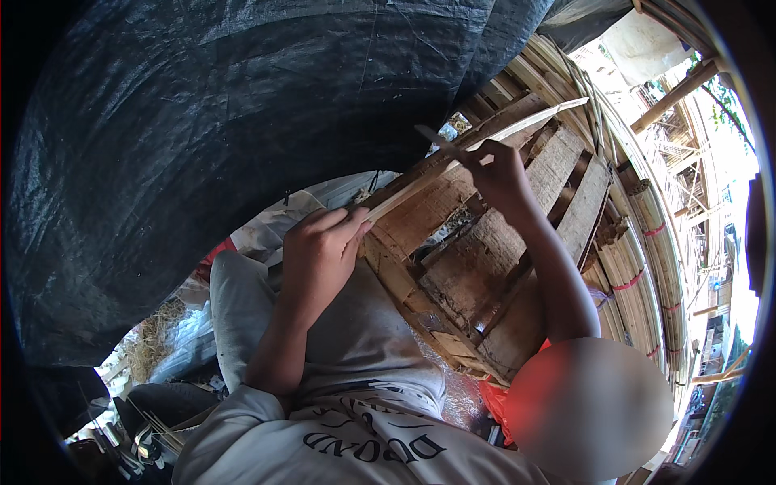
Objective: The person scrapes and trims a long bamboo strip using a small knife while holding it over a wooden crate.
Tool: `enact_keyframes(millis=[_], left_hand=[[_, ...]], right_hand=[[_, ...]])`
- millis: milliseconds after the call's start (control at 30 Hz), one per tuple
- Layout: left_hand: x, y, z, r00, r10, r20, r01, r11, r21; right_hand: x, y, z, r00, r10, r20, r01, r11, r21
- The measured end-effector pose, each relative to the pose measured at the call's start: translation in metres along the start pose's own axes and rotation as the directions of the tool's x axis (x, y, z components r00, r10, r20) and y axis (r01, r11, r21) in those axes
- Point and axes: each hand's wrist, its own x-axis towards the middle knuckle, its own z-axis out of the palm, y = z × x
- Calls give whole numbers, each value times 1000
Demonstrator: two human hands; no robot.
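Note:
A long pale strip, bamboo by its look, (525,124) slants from my left hand up to the far right, above a slatted wooden pallet (485,255). My left hand (323,242) is closed with finger and thumb around its near end. Further along the strip, my right hand (497,174) is closed on a thin knife (435,139), its blade pointing to the far left. The blade crosses close to the strip; whether they touch I cannot tell. The knife's handle is hidden in my fingers.
A large dark tarp (242,105) hangs across the far left. Bundles of long strips (626,275) with red ties stand along the right. Orange-red plastic (497,408) lies by the pallet's near edge, and dry straw (162,335) is at the left. A blurred round patch covers the lower right.

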Motion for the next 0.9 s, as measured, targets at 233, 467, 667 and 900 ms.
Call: enact_keyframes(millis=[233, 467, 667, 900], left_hand=[[1, 3, 2, 999, 9, -32, -9, 1000, 10], [2, -2, 1, 998, 56, -15, -55, 998, 42], [6, 1, 0, 997, 72, -20, -71, 997, 21], [5, -1, 1, 997, 78, -22, -78, 997, -10]], right_hand=[[13, 21, -2, 998, -4, 67, 36, 875, -482], [19, 13, -4, 969, 224, -105, -235, 701, -674], [38, 42, -28, 975, 177, -136, -220, 658, -720], [53, 32, -35, 984, 146, -98, -164, 559, -813]])
